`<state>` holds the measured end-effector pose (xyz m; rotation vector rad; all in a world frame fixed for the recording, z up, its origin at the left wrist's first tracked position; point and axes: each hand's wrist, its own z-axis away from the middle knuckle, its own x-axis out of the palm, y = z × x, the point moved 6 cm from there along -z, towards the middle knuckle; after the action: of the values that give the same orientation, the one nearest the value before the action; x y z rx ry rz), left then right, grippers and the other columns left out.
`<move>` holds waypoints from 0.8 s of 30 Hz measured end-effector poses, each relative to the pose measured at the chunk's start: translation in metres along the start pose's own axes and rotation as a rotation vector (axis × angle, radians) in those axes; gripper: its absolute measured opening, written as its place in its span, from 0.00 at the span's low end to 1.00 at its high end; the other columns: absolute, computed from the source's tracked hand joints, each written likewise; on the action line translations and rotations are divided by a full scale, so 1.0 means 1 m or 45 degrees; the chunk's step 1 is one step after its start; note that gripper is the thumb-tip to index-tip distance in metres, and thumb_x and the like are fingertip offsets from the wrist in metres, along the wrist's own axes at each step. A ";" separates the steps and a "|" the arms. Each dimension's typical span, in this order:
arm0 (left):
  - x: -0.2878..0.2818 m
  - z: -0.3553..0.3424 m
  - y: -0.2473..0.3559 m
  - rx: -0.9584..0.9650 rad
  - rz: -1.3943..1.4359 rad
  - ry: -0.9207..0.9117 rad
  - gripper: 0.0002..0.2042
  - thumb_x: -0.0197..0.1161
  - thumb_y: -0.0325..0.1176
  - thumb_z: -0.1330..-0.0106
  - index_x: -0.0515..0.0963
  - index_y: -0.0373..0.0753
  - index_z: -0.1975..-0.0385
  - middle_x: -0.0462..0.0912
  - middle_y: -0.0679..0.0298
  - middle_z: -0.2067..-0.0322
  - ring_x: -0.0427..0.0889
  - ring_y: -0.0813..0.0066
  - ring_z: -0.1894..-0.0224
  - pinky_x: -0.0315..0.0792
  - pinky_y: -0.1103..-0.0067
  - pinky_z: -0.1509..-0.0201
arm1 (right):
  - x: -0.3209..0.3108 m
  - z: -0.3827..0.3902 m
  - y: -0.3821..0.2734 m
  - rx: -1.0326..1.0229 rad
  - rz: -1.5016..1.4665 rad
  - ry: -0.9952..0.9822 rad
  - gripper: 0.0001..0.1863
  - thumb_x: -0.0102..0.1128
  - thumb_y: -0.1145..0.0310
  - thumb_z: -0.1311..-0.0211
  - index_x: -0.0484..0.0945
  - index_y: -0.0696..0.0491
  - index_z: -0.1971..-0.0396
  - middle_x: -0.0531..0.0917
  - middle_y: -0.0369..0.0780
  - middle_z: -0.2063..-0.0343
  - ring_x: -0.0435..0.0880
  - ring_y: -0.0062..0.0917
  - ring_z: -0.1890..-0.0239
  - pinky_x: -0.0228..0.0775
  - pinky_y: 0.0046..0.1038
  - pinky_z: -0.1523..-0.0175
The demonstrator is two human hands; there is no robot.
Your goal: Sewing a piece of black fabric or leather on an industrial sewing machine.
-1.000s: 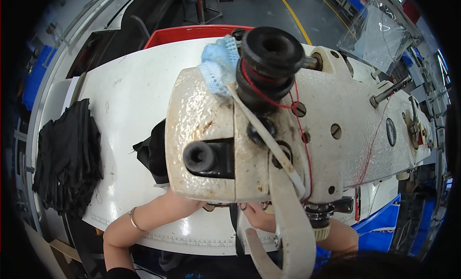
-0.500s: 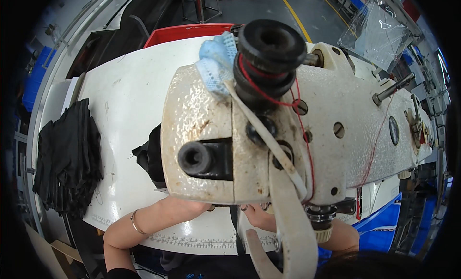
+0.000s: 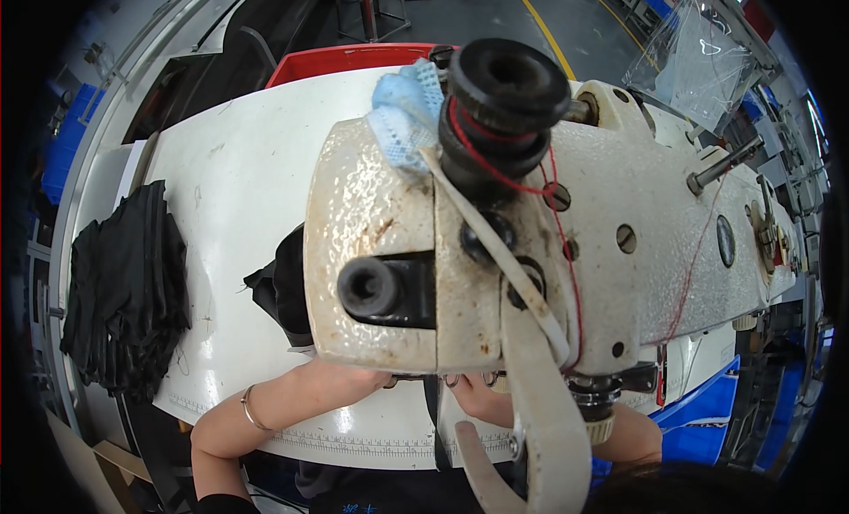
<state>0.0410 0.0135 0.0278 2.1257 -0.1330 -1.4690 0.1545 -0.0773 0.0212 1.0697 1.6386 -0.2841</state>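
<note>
A cream-coloured sewing machine (image 3: 588,275) fills the middle of the view, with red thread (image 3: 566,257) wound at its black knob (image 3: 504,89). My left hand (image 3: 355,379) reaches under the machine head's near edge, and the machine hides its fingers. On the other side of a narrow black strip (image 3: 432,421), my right hand (image 3: 482,399) is also tucked beneath the head, partly behind the pale lever (image 3: 535,381). Whatever either hand holds cannot be seen. Black fabric (image 3: 285,288) sticks out to the left of the head.
A stack of black fabric pieces (image 3: 128,288) lies on the left of the white table (image 3: 239,178). A crumpled blue-and-white cloth (image 3: 402,116) is tucked behind the knob. Beyond the far edge stands a red bin (image 3: 345,61). A ruler scale (image 3: 354,445) runs along the near edge.
The machine appears slightly farther right in the picture, uncovering a little more of the black fabric at its left. Both hands stay almost where they were.
</note>
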 end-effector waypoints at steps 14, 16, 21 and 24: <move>-0.001 -0.001 0.007 0.104 -0.163 0.090 0.17 0.61 0.20 0.67 0.80 0.33 0.71 0.78 0.56 0.70 0.79 0.56 0.65 0.74 0.66 0.60 | 0.046 0.032 -0.005 0.793 -1.593 -0.107 0.04 0.48 0.71 0.34 0.69 0.54 0.62 0.70 0.35 0.66 0.67 0.25 0.59 0.56 0.29 0.43; -0.003 -0.003 0.011 0.120 -0.208 0.085 0.16 0.60 0.21 0.65 0.80 0.32 0.70 0.79 0.55 0.69 0.80 0.57 0.64 0.74 0.66 0.60 | 0.047 0.034 -0.007 0.722 -1.481 -0.160 0.05 0.48 0.71 0.34 0.70 0.54 0.61 0.70 0.36 0.65 0.68 0.25 0.58 0.55 0.30 0.42; -0.009 -0.006 0.023 0.166 -0.314 0.143 0.16 0.60 0.23 0.61 0.80 0.31 0.68 0.79 0.55 0.65 0.80 0.59 0.60 0.75 0.68 0.56 | 0.033 0.028 0.002 0.598 -1.229 -0.081 0.09 0.51 0.71 0.38 0.73 0.54 0.59 0.72 0.35 0.64 0.70 0.25 0.59 0.58 0.34 0.43; -0.007 -0.005 0.027 0.140 -0.434 0.155 0.17 0.60 0.25 0.59 0.81 0.31 0.65 0.79 0.56 0.62 0.80 0.60 0.58 0.74 0.68 0.53 | 0.017 0.017 0.011 0.503 -0.943 0.004 0.11 0.52 0.71 0.41 0.75 0.53 0.58 0.73 0.34 0.64 0.72 0.24 0.60 0.60 0.37 0.43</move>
<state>0.0488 -0.0046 0.0481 2.4108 0.2084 -1.5407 0.1737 -0.0743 0.0041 0.6906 1.9806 -1.1262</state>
